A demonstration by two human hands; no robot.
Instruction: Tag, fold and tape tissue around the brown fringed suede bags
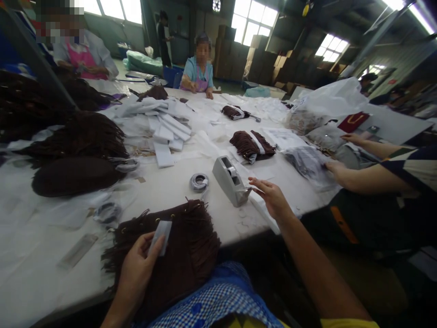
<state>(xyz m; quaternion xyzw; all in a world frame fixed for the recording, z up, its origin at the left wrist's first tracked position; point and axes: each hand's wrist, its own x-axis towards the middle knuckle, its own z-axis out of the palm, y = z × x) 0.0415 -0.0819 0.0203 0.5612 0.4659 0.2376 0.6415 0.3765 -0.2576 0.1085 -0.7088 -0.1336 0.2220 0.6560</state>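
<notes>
My left hand (141,257) pinches a small flat translucent packet (161,237) between thumb and fingers. It is held over a dark brown fringed bag (180,246) with metal eyelets, which lies at the table's front edge against my lap. Beside the cutting end of a grey tape dispenser (227,180), my right hand (271,198) has its fingertips together on what looks like the end of clear tape; the tape itself is hard to make out. Left of the dispenser lies a coiled grey strap or cord (199,182).
Brown bags (77,175) are heaped at left, near a second coil (107,212) and a clear flat packet (78,250). White foam pieces (164,155) lie mid-table. Beyond the dispenser sits a wrapped fringed bundle (252,146). A co-worker's arms (362,173) reach in from the right over plastic-bagged goods.
</notes>
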